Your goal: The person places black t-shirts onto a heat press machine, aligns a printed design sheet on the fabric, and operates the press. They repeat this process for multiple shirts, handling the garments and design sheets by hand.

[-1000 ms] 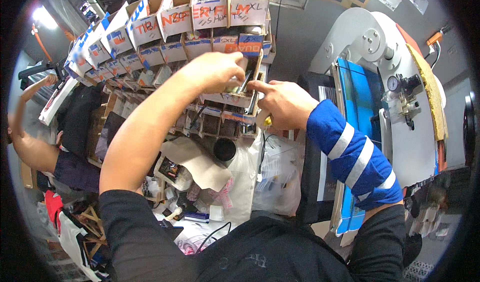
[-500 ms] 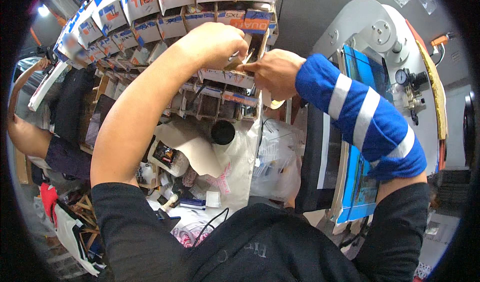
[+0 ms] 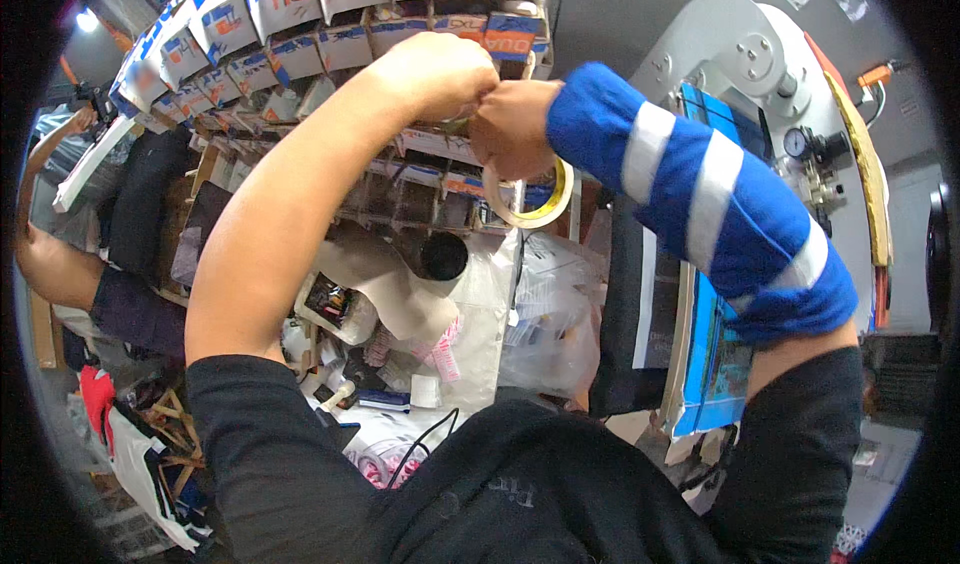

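Observation:
My left hand (image 3: 447, 76) is closed in front of the compartment rack (image 3: 440, 144), its fingertips meeting my right hand; whatever they may pinch is hidden. My right hand (image 3: 515, 129) is curled too, its fingers bent toward the left. From beneath it hangs a roll of tape (image 3: 555, 204) with a yellow inner side, the top of the ring covered by the hand. A blue sleeve with pale bands (image 3: 715, 189) covers my right forearm; the left forearm is bare.
Rows of labelled cardboard bins (image 3: 290, 59) rise behind my hands. A dark round cup (image 3: 443, 255) stands below the rack, near a pale bench with small clutter. To the right is a grey machine (image 3: 720, 44) with a blue panel. Another person's arm (image 3: 60, 264) shows at far left.
My right hand has moved left and slightly up against my left hand. More of the tape roll shows below it. The left hand has shifted slightly and closed tighter.

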A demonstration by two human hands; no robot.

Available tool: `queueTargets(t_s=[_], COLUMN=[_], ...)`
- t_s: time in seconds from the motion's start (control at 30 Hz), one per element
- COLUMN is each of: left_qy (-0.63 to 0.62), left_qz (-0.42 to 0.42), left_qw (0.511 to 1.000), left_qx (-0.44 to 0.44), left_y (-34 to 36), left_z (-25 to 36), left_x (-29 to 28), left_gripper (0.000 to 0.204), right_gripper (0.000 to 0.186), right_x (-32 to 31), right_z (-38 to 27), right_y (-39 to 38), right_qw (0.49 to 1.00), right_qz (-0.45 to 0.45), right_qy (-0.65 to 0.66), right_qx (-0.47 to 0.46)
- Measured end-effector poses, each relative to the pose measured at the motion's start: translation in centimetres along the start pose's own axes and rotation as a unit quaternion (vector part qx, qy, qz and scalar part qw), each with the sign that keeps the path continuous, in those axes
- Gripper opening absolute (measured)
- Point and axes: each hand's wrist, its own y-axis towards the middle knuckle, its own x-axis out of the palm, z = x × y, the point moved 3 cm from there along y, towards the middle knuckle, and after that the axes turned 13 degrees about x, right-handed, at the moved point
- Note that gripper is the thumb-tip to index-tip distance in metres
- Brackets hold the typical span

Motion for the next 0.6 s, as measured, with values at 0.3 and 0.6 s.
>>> queueTargets(t_s=[0.3,0.6], left_qy=[0.017,-0.143], left_qz=[0.022,-0.17], left_qw=[1.0,0.965], left_qx=[0.009,-0.142], left_y=[-0.5,0.0], left_z=[-0.6,2.9], left_x=[1.7,0.0], left_gripper=[0.023,0.047], right_gripper=[0.025,0.027], right_x=[5.6,-1.6], right_z=[4.0,1.7], right_y=[2.2,-5.8], right_qw=[0.978,0.984], right_qz=[0.175,0.039], right_qy=[-0.001,0.1], right_qx=[0.115,0.145])
